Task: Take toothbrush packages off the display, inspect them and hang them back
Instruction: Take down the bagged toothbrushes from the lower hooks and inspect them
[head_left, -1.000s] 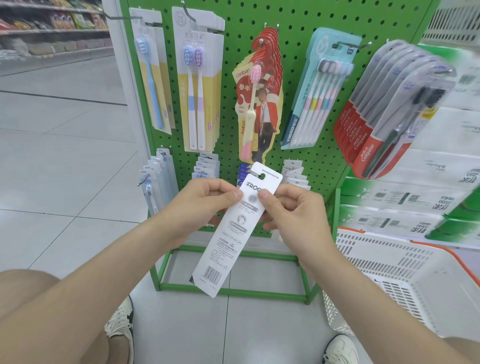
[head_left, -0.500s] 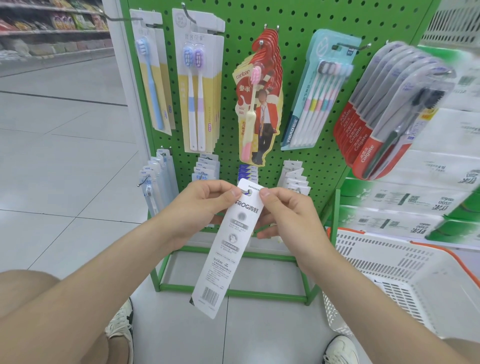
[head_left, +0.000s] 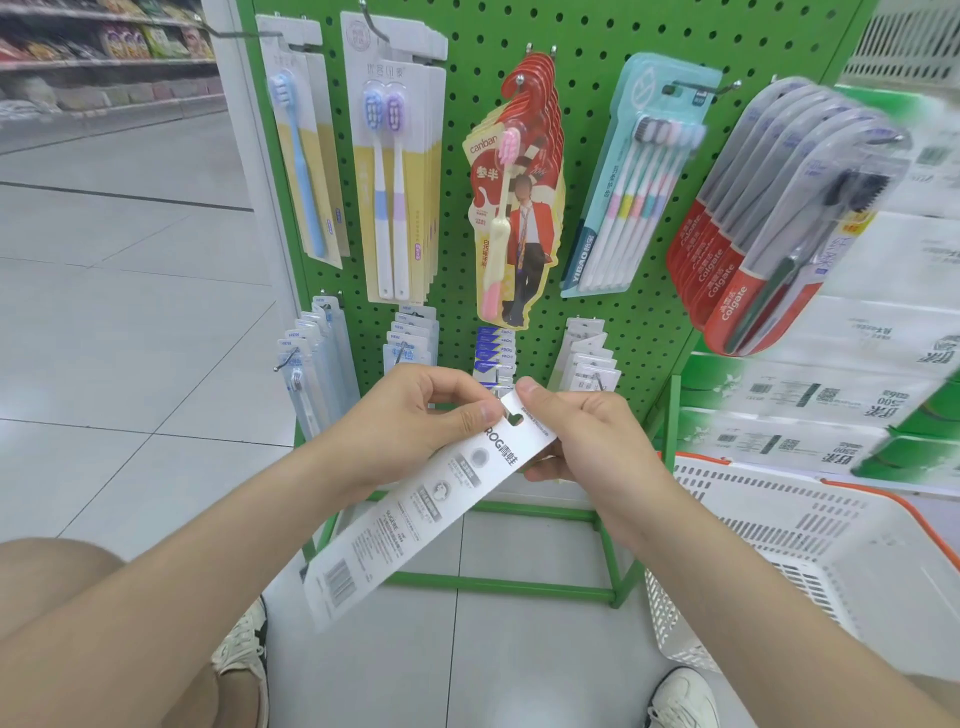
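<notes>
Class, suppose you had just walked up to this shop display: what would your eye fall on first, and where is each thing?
First comes the long white toothbrush package at the centre, tilted, its top end pinched between the left hand and the right hand. Behind it stands the bright green pegboard display, and the red Colgate packs hanging at its upper right stand out most.

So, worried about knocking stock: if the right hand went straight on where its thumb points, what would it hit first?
Probably the blue packs hanging just beyond the right hand; depth is unclear.
</notes>
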